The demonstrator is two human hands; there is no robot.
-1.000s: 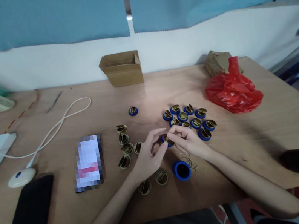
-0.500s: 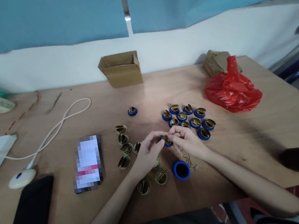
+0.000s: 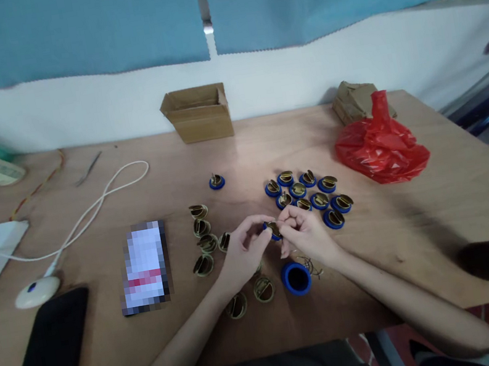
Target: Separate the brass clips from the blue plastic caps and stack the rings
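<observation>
At the back of your desk [image 3: 275, 143], an open cardboard box [image 3: 204, 122] is standing; a red plastic bag [image 3: 382, 150] is sitting on your right, and a white cable [image 3: 103, 196] is looping on your left.

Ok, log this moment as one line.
left hand: holding blue-edged metal piece | right hand: at its right side | nearby: blue cylinder, red bag

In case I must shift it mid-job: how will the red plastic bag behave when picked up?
The red plastic bag looks thin and creased, so probably floppy. Its base is broad, so it likely won't roll. Contents are hidden; weight is uncertain.
</observation>
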